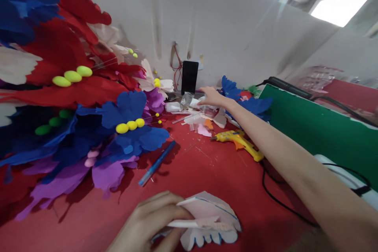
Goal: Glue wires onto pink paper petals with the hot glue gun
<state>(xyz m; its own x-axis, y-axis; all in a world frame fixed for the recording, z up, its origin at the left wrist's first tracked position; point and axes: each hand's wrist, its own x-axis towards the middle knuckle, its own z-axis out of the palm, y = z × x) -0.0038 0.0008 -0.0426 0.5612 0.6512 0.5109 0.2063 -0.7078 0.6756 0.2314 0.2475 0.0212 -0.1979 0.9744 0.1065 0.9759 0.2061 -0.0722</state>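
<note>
Worktop (pixel 189 173), red, flat-surfaced, strewn with small debris toward its middle.

Heap of butterfly-shaped ornaments (pixel 126 108), thin paper-like material, in blue, red, purple and whitish pink; piled along the left edge of the worktop and rising high at the far left corner.

Panel, dark green, straight-sided (pixel 301 126), standing along the right edge.

Blue frilled paper-like pieces (pixel 255 106), lying toward the far right corner, partly hidden by the right forearm.

Left hand (pixel 156 214), at the near edge: thumb and fingers closed together on the cut-out listed next.

Scalloped cut-out, pale pink and white, sheet material with blue-marked edges (pixel 211 206); located at the near edge, about midway along, folded or layered, its left end in the left hand.

Right hand (pixel 214 97), arm extended to the far edge: fingers and thumb apart, above loose scraps; contact cannot be told.

Loose scraps, white, pink and clear (pixel 201 117), spread near the far edge.

Glue gun, yellow plastic with orange trigger (pixel 236 138), on its side, right of centre, nozzle toward the left edge.

Phone-like slab, black, rectangular (pixel 189 78), upright at the far edge.

Pen, blue, slender (pixel 157 164), lying aslant left of centre, beside the heap.

Beads, yellow, egg-shaped, three in a row (pixel 131 126), on a blue ornament.
</note>
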